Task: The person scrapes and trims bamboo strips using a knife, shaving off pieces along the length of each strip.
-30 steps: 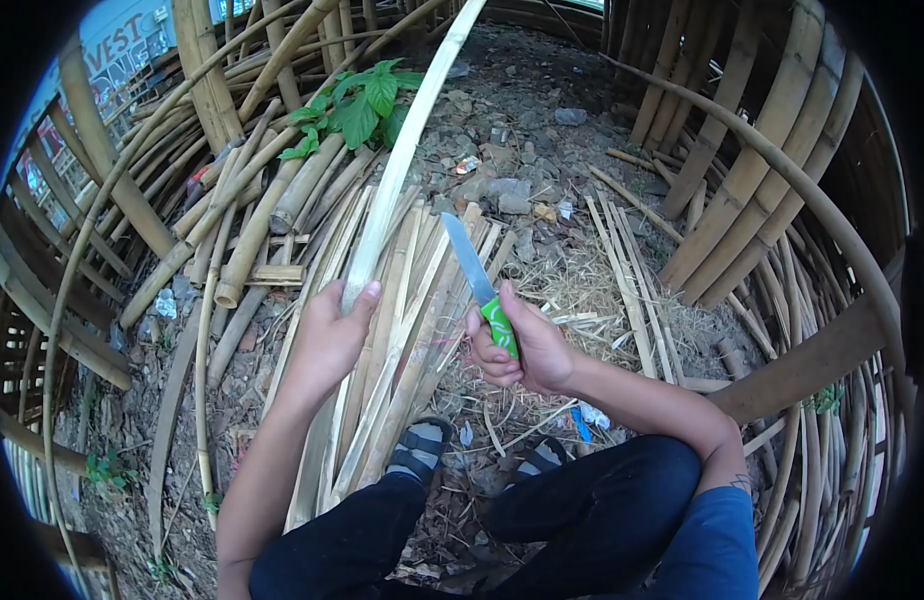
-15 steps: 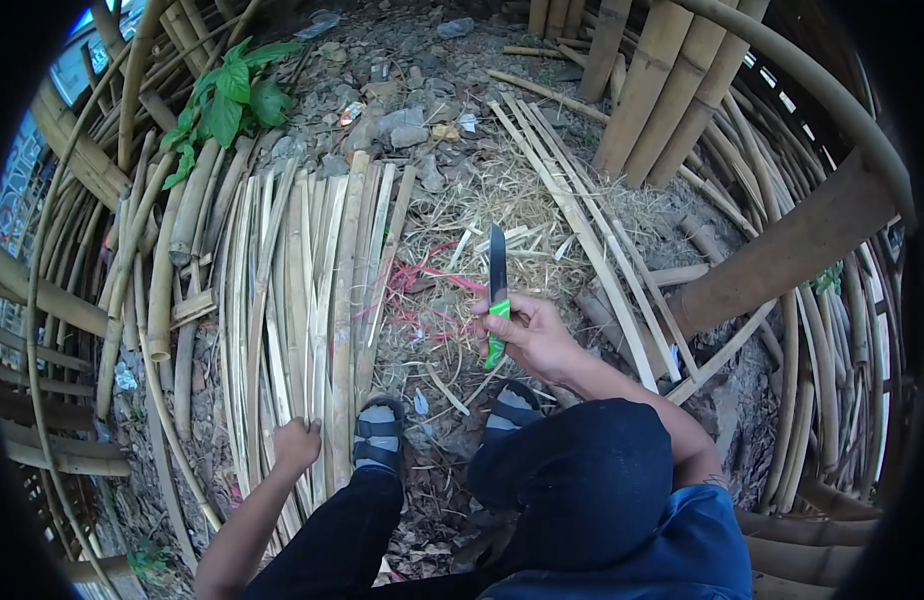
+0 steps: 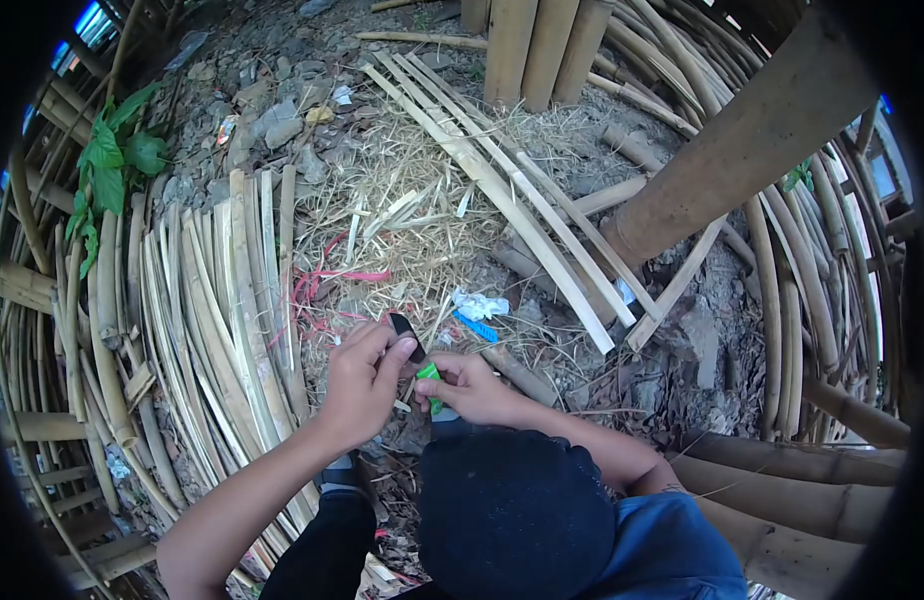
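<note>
A knife with a black blade and a green-and-white handle [image 3: 428,384] is in front of my body. My right hand [image 3: 479,392] is wrapped around the handle. The fingers and thumb of my left hand [image 3: 357,388] are closed at the dark blade [image 3: 411,336], and the thumb tip overlaps it. Part of the blade is hidden by the fingers. Left of my hands lies a row of split bamboo strips [image 3: 207,300]. Pale shavings [image 3: 412,215] cover the ground ahead, with pink-red plastic string [image 3: 347,275] among them.
A few long bamboo strips [image 3: 512,200] lie at an angle ahead on the right. A thick bamboo pole [image 3: 712,160] slants across the right side. White crumpled plastic [image 3: 479,304] and a blue piece [image 3: 476,326] lie beyond my hands. A leafy plant [image 3: 107,160] grows at the left.
My left hand has left the bamboo strips and come up to the knife's blade. The knife in my right hand has been lowered and drawn closer. My view has shifted rightward.
</note>
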A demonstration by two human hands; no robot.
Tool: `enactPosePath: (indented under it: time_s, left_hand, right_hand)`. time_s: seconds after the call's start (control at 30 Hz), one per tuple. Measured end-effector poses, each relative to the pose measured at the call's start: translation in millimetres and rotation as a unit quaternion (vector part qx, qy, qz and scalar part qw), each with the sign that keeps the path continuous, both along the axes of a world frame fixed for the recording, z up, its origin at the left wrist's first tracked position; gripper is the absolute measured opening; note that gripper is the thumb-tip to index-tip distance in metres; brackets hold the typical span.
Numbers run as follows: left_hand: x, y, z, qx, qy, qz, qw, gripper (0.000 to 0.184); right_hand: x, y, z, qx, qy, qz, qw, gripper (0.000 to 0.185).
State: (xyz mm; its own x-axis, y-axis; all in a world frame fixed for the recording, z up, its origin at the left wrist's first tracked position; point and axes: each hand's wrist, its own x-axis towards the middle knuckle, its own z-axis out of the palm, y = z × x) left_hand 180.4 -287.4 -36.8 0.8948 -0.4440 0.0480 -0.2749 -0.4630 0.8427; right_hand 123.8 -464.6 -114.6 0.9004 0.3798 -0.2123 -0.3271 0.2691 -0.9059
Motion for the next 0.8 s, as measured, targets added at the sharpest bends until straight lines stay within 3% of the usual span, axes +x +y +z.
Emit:
enactPosePath:
  time_s: [0.03,0.13,0.23,0.37,0.6,0.67,0.7,0.77,0.8]
  left_hand:
    - [0.7,-10.8,-6.8,0.019,-0.032,-0.018,0.999,0.017]
    - [-2.0,-35.7,-26.3,-0.023,0.011,-0.018,1.000,0.020]
    - [-2.4,-48.8,-42.6,-0.040,0.019,-0.003,0.999,0.019]
    - [5.0,-53.9,-48.2,-0.088,0.020,-0.024,0.996,0.019]
    - [5.5,-57.2,-50.5,-0.076,0.023,-0.014,0.997,0.022]
    - [3.7,-55.9,-63.3,-0.075,0.031,0.046,0.996,0.026]
    - [4.4,-53.7,-64.1,-0.076,0.031,0.043,0.996,0.026]
    - [8.6,-47.2,-64.4,-0.064,0.044,0.073,0.994,0.027]
    - [10.9,-43.3,-63.7,-0.054,0.022,0.065,0.996,0.028]
  right_hand:
    - [-4.4,-9.3,-4.2,-0.003,0.007,-0.005,1.000,0.015]
    - [-14.8,-32.9,-16.9,-0.178,-0.031,-0.023,0.983,0.019]
    - [-19.9,-33.4,-24.9,-0.214,-0.044,-0.045,0.975,0.017]
    - [-15.2,-32.9,-29.5,-0.115,0.034,-0.034,0.992,0.017]
    - [-9.9,-47.5,-22.2,-0.103,0.041,0.002,0.994,0.024]
    - [-2.8,-67.0,-19.9,-0.320,-0.217,-0.096,0.917,0.033]
    - [0.1,-79.5,-21.7,-0.321,-0.217,-0.098,0.917,0.033]
    - [3.0,-109.1,-34.1,-0.492,-0.161,-0.111,0.848,0.045]
    - [-0.8,-122.5,-45.7,-0.494,-0.161,-0.114,0.847,0.045]
